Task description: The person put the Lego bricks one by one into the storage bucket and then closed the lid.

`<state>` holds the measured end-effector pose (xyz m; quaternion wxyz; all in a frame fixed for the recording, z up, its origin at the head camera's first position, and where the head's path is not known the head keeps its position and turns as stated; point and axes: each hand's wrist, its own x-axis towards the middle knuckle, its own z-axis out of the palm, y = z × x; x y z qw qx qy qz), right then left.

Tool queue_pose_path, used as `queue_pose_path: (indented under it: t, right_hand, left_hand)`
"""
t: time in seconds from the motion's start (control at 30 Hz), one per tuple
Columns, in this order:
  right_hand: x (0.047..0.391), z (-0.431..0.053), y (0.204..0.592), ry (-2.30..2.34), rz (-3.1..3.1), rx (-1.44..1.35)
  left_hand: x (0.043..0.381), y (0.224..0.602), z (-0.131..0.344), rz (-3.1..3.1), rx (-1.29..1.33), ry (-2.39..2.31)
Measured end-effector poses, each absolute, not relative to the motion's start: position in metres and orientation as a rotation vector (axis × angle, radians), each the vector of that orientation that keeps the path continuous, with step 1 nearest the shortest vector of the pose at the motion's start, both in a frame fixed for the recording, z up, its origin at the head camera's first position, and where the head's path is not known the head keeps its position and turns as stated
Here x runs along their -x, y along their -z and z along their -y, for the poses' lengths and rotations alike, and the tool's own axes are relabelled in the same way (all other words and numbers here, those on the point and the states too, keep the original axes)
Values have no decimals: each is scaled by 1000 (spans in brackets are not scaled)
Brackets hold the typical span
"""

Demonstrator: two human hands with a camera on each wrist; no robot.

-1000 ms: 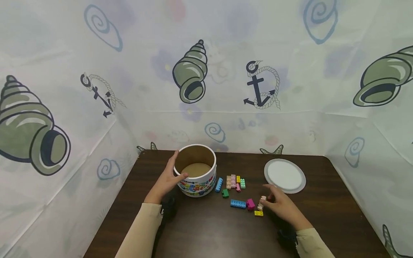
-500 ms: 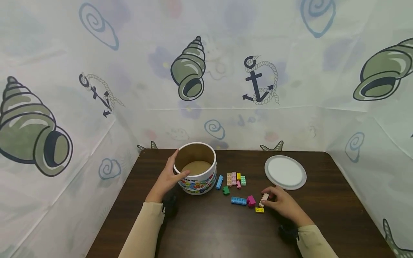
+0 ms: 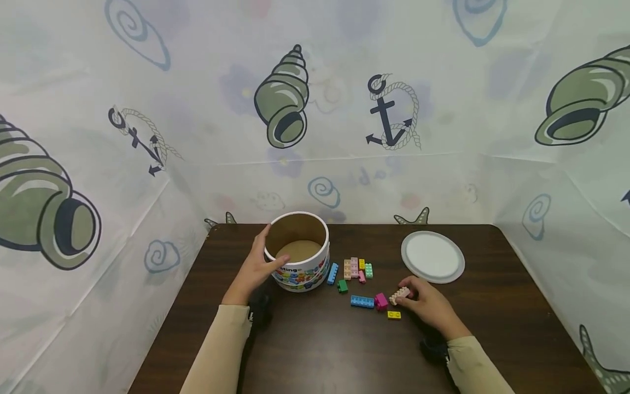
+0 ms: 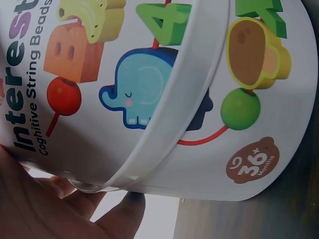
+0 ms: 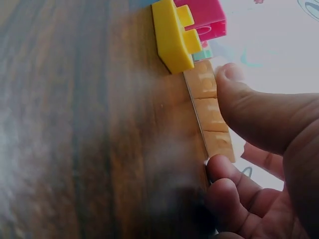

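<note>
My left hand (image 3: 253,273) grips the white bucket (image 3: 306,278), its thumb over the near rim and its fingers along the left side. The bucket stands upright with its mouth uncovered, and its printed wall (image 4: 144,84) fills the left wrist view. Between thumb and fingers, my right hand (image 3: 433,307) pinches a pale peach building brick (image 3: 398,296), low over the table. In the right wrist view the thumb (image 5: 259,112) lies along this brick. Close to it are a yellow brick (image 3: 394,315) and a magenta brick (image 3: 381,301), with a long blue brick (image 3: 362,301) beside the magenta one.
Right of the bucket lie another blue brick (image 3: 332,273), a green brick (image 3: 342,286) and a cluster of several bricks including a pink one (image 3: 354,267). A round white lid (image 3: 433,256) rests at the back right of the dark wooden table (image 3: 315,350). A patterned curtain (image 3: 344,131) hangs behind.
My right fingers have closed on the peach brick, and it has turned and shifted slightly away from the yellow brick. The left hand keeps its hold on the bucket; the head view has tilted slightly.
</note>
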<state>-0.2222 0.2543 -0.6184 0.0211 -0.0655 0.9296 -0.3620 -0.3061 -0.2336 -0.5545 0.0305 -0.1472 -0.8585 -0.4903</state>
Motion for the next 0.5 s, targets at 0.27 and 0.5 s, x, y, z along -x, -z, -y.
queue_pose_path:
  t: [0.27,0.5]
  right_hand:
    - [222,-259,618,1137,-2856,212]
    - [223,-263,619,1194,-2891,175]
  left_hand:
    - [303,553,234,2671,438,1505]
    - [303,552,233,2667,415,1518]
